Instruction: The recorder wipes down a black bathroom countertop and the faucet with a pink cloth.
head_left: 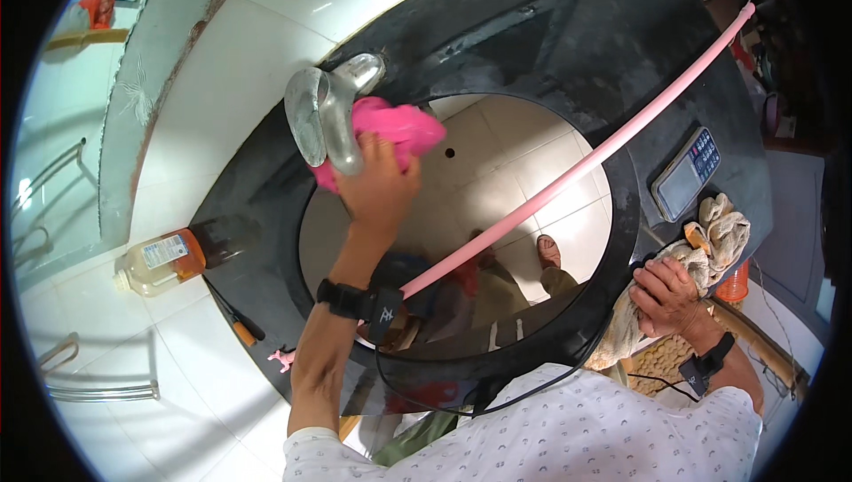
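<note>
My left hand [383, 182] closes around a bright pink cloth [404, 130]. The cloth presses against a worn silver metal fitting, shaped like a tap [321, 118], at the back left of a glossy black countertop [257, 158]. Part of the cloth shows below the fitting. On the right rim, my right hand [667, 297] grips a stained beige rag [717, 242], its fingers curled over the fabric. A pink hose [577, 167] slants across the countertop's big round opening, its lower end hidden behind my left wrist.
Through the opening show floor tiles [497, 136] and a sandalled foot [549, 252]. A mobile phone [685, 173] lies right of the opening. At left are a clear bottle with an orange end [161, 262], an orange-handled tool [243, 333] and a small pink figure [282, 358].
</note>
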The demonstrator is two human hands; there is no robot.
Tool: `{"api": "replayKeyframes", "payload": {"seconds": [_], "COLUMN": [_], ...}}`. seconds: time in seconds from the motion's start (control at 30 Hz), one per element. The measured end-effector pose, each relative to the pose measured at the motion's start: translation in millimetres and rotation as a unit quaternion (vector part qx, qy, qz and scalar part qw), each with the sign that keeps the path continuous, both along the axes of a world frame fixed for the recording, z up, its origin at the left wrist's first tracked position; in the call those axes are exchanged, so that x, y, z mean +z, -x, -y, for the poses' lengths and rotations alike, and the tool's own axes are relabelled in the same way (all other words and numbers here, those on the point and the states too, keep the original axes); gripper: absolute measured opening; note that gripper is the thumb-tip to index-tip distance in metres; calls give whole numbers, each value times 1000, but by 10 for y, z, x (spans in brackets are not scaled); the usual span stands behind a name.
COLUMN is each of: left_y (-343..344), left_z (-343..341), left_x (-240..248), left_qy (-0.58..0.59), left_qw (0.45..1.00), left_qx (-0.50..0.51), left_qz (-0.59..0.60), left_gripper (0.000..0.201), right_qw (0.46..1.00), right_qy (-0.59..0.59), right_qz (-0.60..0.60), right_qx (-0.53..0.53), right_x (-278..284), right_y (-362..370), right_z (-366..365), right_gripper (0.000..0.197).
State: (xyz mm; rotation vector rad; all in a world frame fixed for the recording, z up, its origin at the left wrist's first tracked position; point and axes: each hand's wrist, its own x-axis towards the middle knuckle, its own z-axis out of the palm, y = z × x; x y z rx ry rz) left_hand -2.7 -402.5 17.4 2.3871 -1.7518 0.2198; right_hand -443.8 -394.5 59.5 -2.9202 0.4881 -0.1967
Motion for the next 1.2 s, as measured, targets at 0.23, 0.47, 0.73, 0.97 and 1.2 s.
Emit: {"api": "replayKeyframes", "payload": {"seconds": [0.23,0.47,0.73,0.97,1.2], "left_y": [205,195,433,-73,105], "left_z": [245,196,571,82,237], "left_x": [5,-87,142,227,-13], "left_qy": [30,22,4,-57,-37], "left_qw": [995,998,992,996,997], "left_qx": [-56,2,-104,-35,60], "left_qz": [76,59,66,52,-43], "left_gripper": [51,55,72,73,84], "right_qw": [1000,999,999,998,999], "right_qy": [-7,-25,-38,-38,-28], "right_qz": [-13,8,19,20,17], "right_qx": [-16,-26,-26,-35,-20], "right_x": [24,1,11,20,-12], "right_y": [-19,-24,-42,20,-21], "right_z": [-5,9,-1,12,5], "right_gripper": [32,31,28,26,25]}}
